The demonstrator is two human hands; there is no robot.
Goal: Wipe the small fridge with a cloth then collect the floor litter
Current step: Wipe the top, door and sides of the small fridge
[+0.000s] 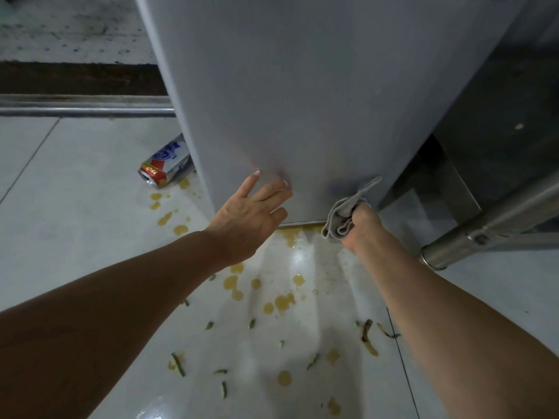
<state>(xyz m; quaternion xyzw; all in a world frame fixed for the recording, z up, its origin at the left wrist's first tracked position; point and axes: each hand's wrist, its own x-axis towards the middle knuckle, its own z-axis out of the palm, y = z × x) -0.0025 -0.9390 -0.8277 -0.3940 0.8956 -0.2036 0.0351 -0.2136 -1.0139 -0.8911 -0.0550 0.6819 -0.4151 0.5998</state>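
Left hand [253,211] flat, right hand [360,225] fisted.

Small grey fridge [317,101] standing upright, door shut. Grey cloth [344,211] bunched, pressing against fridge's lower front, near btm edge. Crushed can [165,164] lying sideways on floor at fridge's left; green veg scraps [178,364] lying scattered in front.

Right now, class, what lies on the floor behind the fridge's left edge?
A drinks can lies on its side beside the fridge, amid yellow spill drops. Its far end is hidden behind the fridge.
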